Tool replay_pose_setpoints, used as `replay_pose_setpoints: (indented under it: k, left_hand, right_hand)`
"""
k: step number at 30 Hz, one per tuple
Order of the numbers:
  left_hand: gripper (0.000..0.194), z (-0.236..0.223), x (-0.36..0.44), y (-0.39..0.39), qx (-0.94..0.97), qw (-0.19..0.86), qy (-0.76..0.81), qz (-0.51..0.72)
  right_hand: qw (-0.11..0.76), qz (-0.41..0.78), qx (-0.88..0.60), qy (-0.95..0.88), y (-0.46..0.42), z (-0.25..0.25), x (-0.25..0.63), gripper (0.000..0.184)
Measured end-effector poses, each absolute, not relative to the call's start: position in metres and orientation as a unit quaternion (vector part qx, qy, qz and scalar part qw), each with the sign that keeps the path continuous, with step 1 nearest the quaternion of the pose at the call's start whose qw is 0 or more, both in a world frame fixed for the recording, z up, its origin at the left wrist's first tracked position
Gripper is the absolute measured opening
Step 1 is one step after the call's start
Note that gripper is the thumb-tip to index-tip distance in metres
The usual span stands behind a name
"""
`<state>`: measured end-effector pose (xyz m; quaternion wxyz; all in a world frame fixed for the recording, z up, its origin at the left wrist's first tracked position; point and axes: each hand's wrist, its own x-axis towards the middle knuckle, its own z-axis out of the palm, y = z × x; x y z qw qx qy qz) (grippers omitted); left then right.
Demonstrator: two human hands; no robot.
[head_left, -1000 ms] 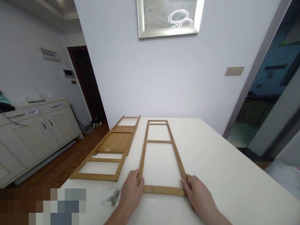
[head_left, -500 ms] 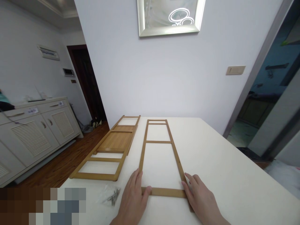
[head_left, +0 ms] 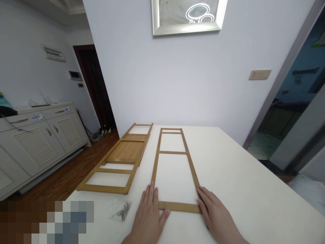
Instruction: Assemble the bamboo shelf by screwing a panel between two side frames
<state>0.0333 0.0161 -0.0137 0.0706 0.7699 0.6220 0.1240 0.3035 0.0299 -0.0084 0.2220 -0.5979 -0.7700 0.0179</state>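
A long, ladder-like wooden frame (head_left: 175,154) lies flat on the white table (head_left: 236,176), running away from me. My left hand (head_left: 148,217) lies flat and open on the frame's near left corner, fingers stretched forward, thumb along the near crossbar. At the near right corner rests my right hand (head_left: 214,213), also flat and open, its fingers along the right rail.
A second wooden frame with a solid panel (head_left: 122,159) lies to the left, overhanging the table's left edge. A small clear bag of screws (head_left: 122,210) sits left of my left hand. A white sideboard (head_left: 38,135) stands at the far left; a doorway opens on the right.
Both hands have gone from gripping the frame's near corners to lying flat on them. The frame's near end has shifted a little. The view has tilted slightly.
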Motion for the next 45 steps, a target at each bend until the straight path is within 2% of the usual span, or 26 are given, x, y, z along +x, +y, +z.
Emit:
replay_pose_setpoints:
  k: [15,18,23,27,35,45]
  left_hand:
    - [0.074,-0.015,0.031,0.014,0.78,0.046,0.608,0.143]
    - [0.071,-0.016,0.027,0.019,0.782,-0.007,0.602,0.163]
    - [0.062,0.006,0.003,0.037,0.734,-0.156,0.627,0.211]
    - [0.054,0.028,-0.03,0.05,0.669,-0.221,0.688,0.172]
    - [0.029,0.033,-0.047,0.053,0.627,-0.158,0.76,0.064]
    - [0.029,0.031,-0.048,0.057,0.662,-0.175,0.723,0.097]
  right_hand:
    - [0.265,0.021,-0.584,-0.767,0.03,-0.009,0.304,0.045]
    - [0.259,0.008,-0.581,-0.771,0.03,-0.008,0.304,0.046]
    - [0.258,0.001,-0.576,-0.776,0.03,-0.008,0.303,0.045]
    - [0.271,0.004,-0.57,-0.776,0.03,-0.008,0.304,0.044]
    - [0.272,0.014,-0.574,-0.772,0.032,-0.01,0.304,0.044]
    - [0.272,-0.003,-0.565,-0.779,0.034,-0.014,0.306,0.043]
